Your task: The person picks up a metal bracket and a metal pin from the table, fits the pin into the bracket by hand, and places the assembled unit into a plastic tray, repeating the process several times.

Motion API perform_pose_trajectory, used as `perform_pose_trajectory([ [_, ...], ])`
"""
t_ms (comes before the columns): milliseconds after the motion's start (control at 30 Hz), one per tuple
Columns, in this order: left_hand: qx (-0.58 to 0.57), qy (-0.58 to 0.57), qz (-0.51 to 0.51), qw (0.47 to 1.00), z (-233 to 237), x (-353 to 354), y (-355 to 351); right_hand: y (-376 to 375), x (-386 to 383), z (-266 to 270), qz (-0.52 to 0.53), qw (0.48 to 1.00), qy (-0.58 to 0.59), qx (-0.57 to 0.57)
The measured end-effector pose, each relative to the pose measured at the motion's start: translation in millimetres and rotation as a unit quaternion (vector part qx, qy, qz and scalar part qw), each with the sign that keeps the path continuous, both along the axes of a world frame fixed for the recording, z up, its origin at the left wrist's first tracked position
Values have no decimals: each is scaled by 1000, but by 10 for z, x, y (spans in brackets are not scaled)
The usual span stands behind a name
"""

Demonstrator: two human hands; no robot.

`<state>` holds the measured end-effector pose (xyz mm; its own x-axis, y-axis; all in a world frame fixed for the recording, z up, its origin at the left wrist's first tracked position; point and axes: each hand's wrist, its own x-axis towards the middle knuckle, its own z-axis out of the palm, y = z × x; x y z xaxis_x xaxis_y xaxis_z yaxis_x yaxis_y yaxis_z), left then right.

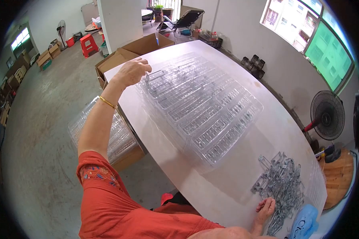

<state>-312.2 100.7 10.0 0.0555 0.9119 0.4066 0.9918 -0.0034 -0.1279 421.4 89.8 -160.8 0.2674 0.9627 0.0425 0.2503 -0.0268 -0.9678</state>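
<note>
My left hand (134, 73) reaches to the far left corner of a clear plastic tray (210, 161). Its fingers are pinched at the tray edge, and a small metal part shows just under the fingertips. Long slots in the tray hold many similar metal parts in rows; it seems to sit on more clear trays. My right hand (266, 207) rests at the near left side of a pile of loose grey metal brackets (281, 179). Its fingers are curled together, and what they hold, if anything, is hidden.
The trays and pile lie on a white table (231, 187). A blue plastic item (304, 223) is at its near right corner. More clear trays (119, 137) sit on a cardboard box below left. An open carton (147, 43) stands behind, a black fan (327, 115) at right.
</note>
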Motion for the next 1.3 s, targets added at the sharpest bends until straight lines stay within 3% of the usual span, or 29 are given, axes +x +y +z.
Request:
perform_pose_trajectory([
  [100,3,-8,13,1000,37,13,-37,-2,-2,3,0,1000,5,1],
  [200,117,30,-33,992,90,138,-116,4,13,-10,14,1000,15,1],
  [300,188,87,-28,978,261,707,-276,-16,-53,74,-5,1000,14,-4],
  [333,223,100,-49,968,312,959,-355,-22,-30,112,22,999,-27,-5],
  [500,234,151,-169,945,243,2317,-1130,-57,-16,36,20,999,34,12],
  [567,134,53,-252,957,292,3039,-1388,-61,-27,80,22,999,27,6],
  [633,201,-63,-464,861,60,3458,-1224,-79,-16,97,36,999,27,-3],
  [700,125,-145,-489,851,-141,3931,-1018,-68,17,91,73,994,79,-11],
  [800,64,-240,-438,864,-693,4509,-541,-61,47,108,96,991,97,-13],
  [900,8,-332,-355,874,-955,4847,-12,-64,146,51,127,986,111,2],
  [1067,-23,-255,-295,921,-1154,5156,842,-83,204,67,164,977,134,-3],
  [1200,-52,-200,-316,926,-1393,5271,1347,-62,248,68,185,968,171,-5],
  [1300,-149,-169,-279,934,-1414,5359,1447,-61,256,99,188,966,179,-12],
])
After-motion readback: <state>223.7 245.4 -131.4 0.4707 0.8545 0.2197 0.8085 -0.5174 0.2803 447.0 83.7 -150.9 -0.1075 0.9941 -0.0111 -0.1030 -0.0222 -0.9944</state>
